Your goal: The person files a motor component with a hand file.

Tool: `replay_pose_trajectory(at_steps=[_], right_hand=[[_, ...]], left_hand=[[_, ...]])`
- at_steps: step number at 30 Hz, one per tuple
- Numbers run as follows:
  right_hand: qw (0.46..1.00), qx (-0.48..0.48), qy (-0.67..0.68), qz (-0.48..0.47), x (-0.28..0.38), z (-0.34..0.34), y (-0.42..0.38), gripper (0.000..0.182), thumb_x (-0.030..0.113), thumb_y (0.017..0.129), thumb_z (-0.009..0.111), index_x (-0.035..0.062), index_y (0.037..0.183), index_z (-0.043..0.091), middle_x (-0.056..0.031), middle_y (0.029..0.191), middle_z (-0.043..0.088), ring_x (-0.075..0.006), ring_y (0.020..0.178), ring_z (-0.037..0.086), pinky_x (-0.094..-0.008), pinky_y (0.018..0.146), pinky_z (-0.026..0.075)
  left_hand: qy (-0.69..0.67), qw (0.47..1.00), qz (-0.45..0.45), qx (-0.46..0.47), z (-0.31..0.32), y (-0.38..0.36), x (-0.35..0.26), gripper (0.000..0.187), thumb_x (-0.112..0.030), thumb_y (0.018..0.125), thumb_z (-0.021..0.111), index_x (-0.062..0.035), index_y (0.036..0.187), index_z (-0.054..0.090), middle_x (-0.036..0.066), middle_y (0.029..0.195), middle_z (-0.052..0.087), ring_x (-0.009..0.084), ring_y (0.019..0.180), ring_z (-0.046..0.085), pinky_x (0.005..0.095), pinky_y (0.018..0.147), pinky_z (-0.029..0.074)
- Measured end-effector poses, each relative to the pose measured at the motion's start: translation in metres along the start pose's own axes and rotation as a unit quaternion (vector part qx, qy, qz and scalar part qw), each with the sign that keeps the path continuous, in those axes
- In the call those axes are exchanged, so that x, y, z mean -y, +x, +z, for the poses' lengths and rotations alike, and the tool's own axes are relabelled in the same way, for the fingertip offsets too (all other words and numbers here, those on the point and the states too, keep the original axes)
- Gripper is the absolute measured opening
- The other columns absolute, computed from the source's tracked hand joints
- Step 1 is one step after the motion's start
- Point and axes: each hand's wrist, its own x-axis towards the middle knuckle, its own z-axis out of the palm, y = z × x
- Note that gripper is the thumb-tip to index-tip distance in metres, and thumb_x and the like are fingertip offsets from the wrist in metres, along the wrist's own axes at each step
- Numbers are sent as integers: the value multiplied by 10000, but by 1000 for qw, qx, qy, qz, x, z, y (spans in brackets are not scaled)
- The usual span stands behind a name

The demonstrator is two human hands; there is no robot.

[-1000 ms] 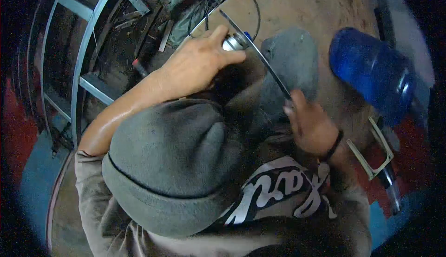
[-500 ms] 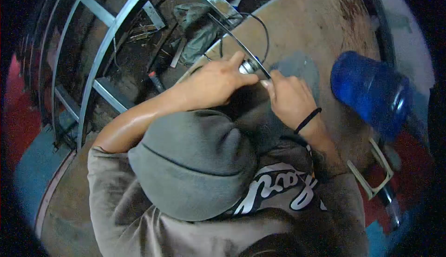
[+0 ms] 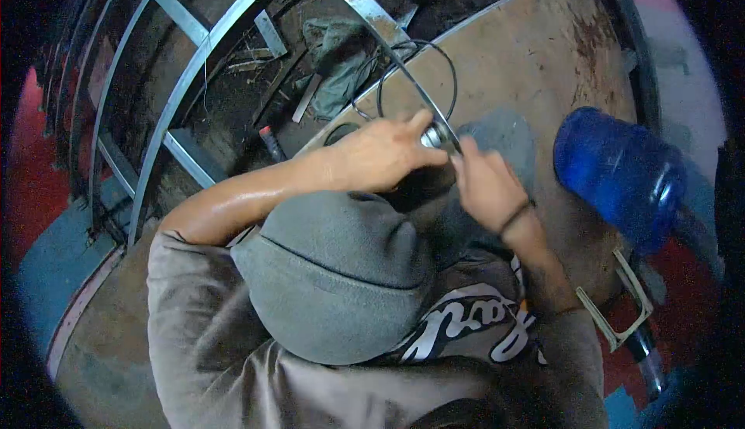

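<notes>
My left hand (image 3: 380, 153) is closed around a round silver metal piece (image 3: 431, 136), which shows between thumb and fingers; the rest of it is hidden under the hand. Close beside that piece runs a long, thin dark strip (image 3: 423, 94), slanting from the upper left down to my right hand (image 3: 493, 185). The right fingers are bent round the strip's lower end and slightly blurred, a dark band around the wrist. Just beyond both hands, a thin black cable (image 3: 455, 72) lies in a loop on the brown board (image 3: 512, 37).
A curved metal frame (image 3: 225, 22) with crossbars arches over the upper left. Inside it lie a grey-green cloth (image 3: 334, 49) and scrap pieces. A blue water jug (image 3: 617, 169) lies at the right, above a cream-coloured frame (image 3: 621, 316). A grey cap (image 3: 334, 274) fills the lower middle.
The whole view has shifted a little, so hands and objects sit slightly lower and further right. The strip's visible upper part has slid toward the right hand. Both grips look the same.
</notes>
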Motion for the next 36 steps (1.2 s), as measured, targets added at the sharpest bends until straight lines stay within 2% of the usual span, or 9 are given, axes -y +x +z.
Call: replay_pose_trajectory(at_steps=[5,9,12,14,16,17,20,22,36], right_hand=[[990,97,-31,96,8,-13,-39,275,238,949,485,10,1098,446,-278,736,610,-488,701,604,-563,640,482],[995,84,-21,47,-8,-14,-77,252,232,952,485,53,1124,437,-281,741,601,-494,703,591,-571,648,474],[998,-1,51,-34,-16,14,-7,221,208,950,486,10,1049,483,-288,697,582,-512,682,565,-573,623,459],[997,-26,23,-74,-11,8,15,188,193,948,480,15,993,517,-269,691,587,-502,679,570,-575,603,448],[998,-54,10,12,7,-7,-15,184,186,950,466,25,954,554,-241,695,593,-489,648,567,-564,577,441],[983,-143,-19,-116,-7,-20,-41,197,200,957,466,39,999,571,-214,685,592,-472,610,558,-551,549,428],[979,-147,-63,124,-32,-57,-82,285,220,966,468,57,1198,499,-216,708,599,-455,599,569,-540,533,418],[980,-162,-35,105,-34,-62,-76,259,221,963,477,59,1165,489,-219,690,597,-447,607,583,-545,537,440],[1000,-1,12,10,8,2,-20,177,231,965,453,57,959,423,-260,713,615,-482,695,601,-592,627,450]], left_hand=[[38,998,-41,-14,-3,-8,2,405,-72,733,580,-152,1130,573,205,1016,483,350,858,605,400,702,534],[49,998,-33,-4,-2,-5,1,425,-73,721,597,-151,1138,576,205,1011,485,346,839,613,382,694,541],[33,997,62,-24,8,3,2,358,-82,776,521,-155,1123,573,213,1049,465,360,874,604,418,732,527],[5,1000,-4,-12,-1,-4,0,346,-77,791,509,-152,1123,570,233,1110,458,383,876,604,435,755,527],[-8,992,-122,-14,0,-17,1,354,-47,789,500,-147,1123,565,239,1117,452,406,870,598,459,768,519],[14,994,-93,-61,8,-27,11,429,-35,763,557,-149,1176,567,231,989,463,371,736,616,438,723,527],[38,992,-101,-59,5,-38,12,437,-22,759,556,-151,1176,566,236,987,458,373,729,615,447,714,523],[18,992,-121,-35,2,-33,9,427,-30,769,549,-153,1177,564,234,987,456,370,723,615,442,713,520],[0,997,-76,-33,1,-19,9,391,-50,793,522,-128,1169,596,249,1020,477,390,772,626,432,742,525]])
